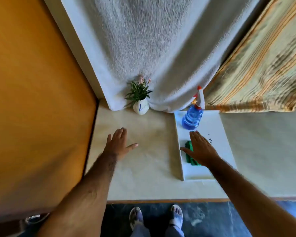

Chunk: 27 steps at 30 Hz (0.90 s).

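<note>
A blue hand-drawn mark (140, 107) stands on the front of the small white vase (144, 111) at the back of the counter (143, 165). Its strokes resemble a letter K or a downward arrow, though the blur leaves the reading uncertain. A short run of small dark characters (210, 140) sits on the white board (217, 124) at right, just beyond the right hand (199, 149), too small and smeared to be made out; no other writing, brand or number is legible in the scene.
</note>
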### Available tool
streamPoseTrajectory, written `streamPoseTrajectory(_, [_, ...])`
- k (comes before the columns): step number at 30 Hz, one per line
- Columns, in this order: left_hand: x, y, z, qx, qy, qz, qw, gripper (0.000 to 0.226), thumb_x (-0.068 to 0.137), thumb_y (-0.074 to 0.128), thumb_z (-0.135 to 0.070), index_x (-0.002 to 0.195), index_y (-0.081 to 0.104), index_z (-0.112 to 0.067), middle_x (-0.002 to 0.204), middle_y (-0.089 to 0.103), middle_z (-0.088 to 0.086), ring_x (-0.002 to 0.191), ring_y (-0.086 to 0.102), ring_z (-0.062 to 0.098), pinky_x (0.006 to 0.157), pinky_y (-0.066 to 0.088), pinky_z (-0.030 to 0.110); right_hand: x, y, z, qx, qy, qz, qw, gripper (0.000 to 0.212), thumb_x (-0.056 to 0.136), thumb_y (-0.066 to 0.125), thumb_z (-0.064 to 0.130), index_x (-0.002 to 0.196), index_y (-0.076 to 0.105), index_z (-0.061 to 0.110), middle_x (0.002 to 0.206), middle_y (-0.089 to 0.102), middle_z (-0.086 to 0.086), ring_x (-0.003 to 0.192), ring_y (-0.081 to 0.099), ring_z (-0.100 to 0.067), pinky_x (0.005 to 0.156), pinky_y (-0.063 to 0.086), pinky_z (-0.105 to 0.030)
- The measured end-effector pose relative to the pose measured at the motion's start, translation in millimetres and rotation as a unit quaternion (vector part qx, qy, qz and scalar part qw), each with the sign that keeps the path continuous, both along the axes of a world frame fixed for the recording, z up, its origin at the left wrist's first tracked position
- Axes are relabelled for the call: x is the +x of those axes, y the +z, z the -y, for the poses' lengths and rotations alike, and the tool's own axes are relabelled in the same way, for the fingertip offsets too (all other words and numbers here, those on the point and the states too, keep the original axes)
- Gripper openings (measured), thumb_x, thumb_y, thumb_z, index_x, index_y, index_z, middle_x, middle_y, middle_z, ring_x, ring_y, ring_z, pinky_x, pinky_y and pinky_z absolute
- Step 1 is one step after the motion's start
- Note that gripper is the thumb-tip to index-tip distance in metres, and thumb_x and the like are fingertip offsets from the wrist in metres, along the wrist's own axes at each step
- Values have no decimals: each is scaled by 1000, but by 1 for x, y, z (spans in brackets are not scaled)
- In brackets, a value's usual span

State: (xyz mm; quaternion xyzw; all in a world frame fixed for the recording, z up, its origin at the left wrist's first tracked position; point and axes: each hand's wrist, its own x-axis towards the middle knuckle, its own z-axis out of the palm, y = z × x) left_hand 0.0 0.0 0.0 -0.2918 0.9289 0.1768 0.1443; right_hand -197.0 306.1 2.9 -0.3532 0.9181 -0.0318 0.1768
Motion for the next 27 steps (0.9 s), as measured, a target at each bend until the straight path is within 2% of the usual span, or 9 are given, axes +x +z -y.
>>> streamPoseTrajectory(4, [19, -37, -13, 3, 4, 39, 999, 103, 95, 47, -75, 168, 11, -12, 179, 2, 3, 165, 4, 19, 133, 8, 53, 14, -23, -17, 4, -26, 4, 1000, 116, 79, 16, 85, 160, 14, 2, 170, 15, -14, 158, 9, -26, 128, 13, -43])
streamPoseTrajectory(7, [32, -62, -26, -32, -7, 21, 999, 111, 91, 43, -82, 168, 7, -10, 179, -2, 6, 166, 4, 23, 131, 8, 58, 22, -48, -25, -4, -30, 1, 1000, 109, 85, 15, 84, 162, 3, 8, 171, 5, -8, 158, -1, -22, 129, 3, -40])
streamPoseTrajectory(10, [38, -76, -23, -40, -12, 12, 999, 135, 67, -8, -102, 168, -2, -13, 178, -10, 5, 166, -2, 23, 131, -2, 57, 24, -57, -28, -36, -44, -1, 998, 100, 92, 20, 81, 162, -1, 12, 171, 0, -5, 157, -7, -17, 127, -3, -37])
streamPoseTrajectory(12, [42, -84, -22, -54, -20, 1, 998, 136, 62, -23, -99, 167, -7, -14, 178, -11, 4, 166, -5, 22, 131, -4, 57, 28, -56, -28, -74, -59, 16, 995, 100, 92, 23, 81, 162, 1, 14, 171, 1, -3, 157, -5, -16, 127, -2, -36])
streamPoseTrajectory(16, [45, -92, -22, -68, -24, -41, 997, 123, 80, -6, -95, 168, 10, -12, 178, 8, 7, 165, 11, 26, 131, 7, 60, 7, -42, -11, -202, -184, 52, 961, 103, 88, 43, 80, 162, 9, 16, 171, 9, -6, 157, 6, -19, 128, 12, -46])
streamPoseTrajectory(18, [45, -94, -23, -70, -29, -45, 996, 119, 84, 0, -93, 167, 20, -9, 176, 18, 10, 163, 21, 29, 129, 15, 63, -18, -27, 9, -290, -258, 71, 919, 104, 86, 60, 69, 162, 12, 17, 170, 15, -6, 156, 14, -21, 126, 22, -52])
streamPoseTrajectory(21, [47, -98, -23, -85, -34, -63, 994, 116, 88, 6, -91, 165, 28, -6, 174, 26, 12, 160, 30, 32, 127, 23, 64, -58, -3, 40, -432, -283, 77, 853, 102, 82, 80, 51, 159, 23, 18, 162, 35, -6, 149, 34, -21, 119, 36, -54])
streamPoseTrajectory(24, [49, -104, -23, -109, -42, -64, 991, 112, 90, 14, -90, 165, 27, -7, 174, 26, 11, 160, 30, 30, 128, 23, 63, -90, 9, 63, -496, -258, 71, 826, 80, 77, 89, 38, 142, 48, 15, 134, 60, -10, 124, 58, -24, 109, 47, -46])
streamPoseTrajectory(27, [52, -113, -21, -132, -42, -73, 988, 109, 92, 17, -89, 167, 22, -10, 176, 21, 9, 162, 24, 25, 130, 19, 61, -110, 7, 74, -522, -252, 80, 811, 50, 76, 86, 28, 113, 63, 4, 100, 67, -8, 91, 64, -18, 92, 56, -51])
